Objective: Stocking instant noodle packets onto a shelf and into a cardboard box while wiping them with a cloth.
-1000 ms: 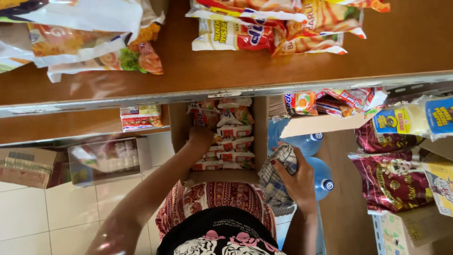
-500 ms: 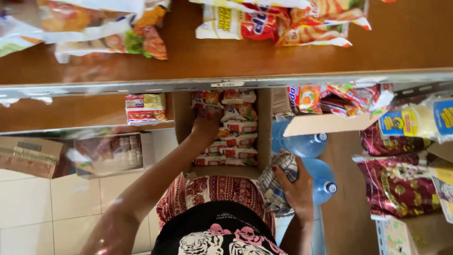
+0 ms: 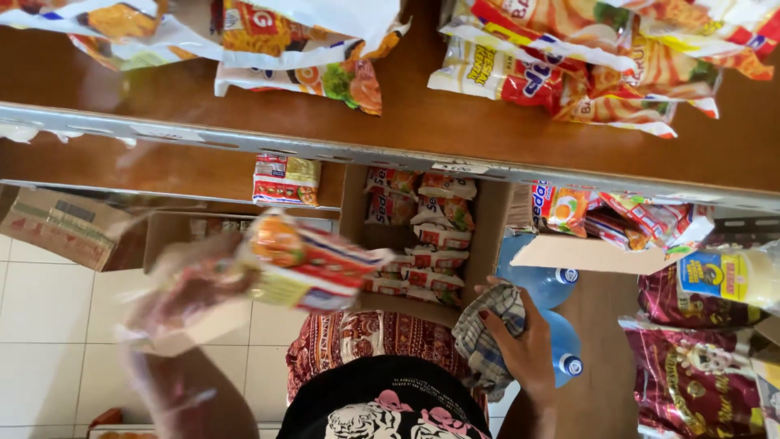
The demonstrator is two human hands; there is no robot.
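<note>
While blurred, left hand (image 3: 191,280) clamps glossy noodle packets (image 3: 313,264) | right hand (image 3: 524,345) grips checked cloth (image 3: 487,333) against cardboard box (image 3: 487,236).

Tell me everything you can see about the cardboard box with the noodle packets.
The cardboard box is brown, open at the top, with one flap folded out to the side. It rests against the person's patterned lap, below the wooden shelf. Red and white noodle packets fill it in stacked rows. The right hand, holding a checked cloth, touches its corner.
</note>
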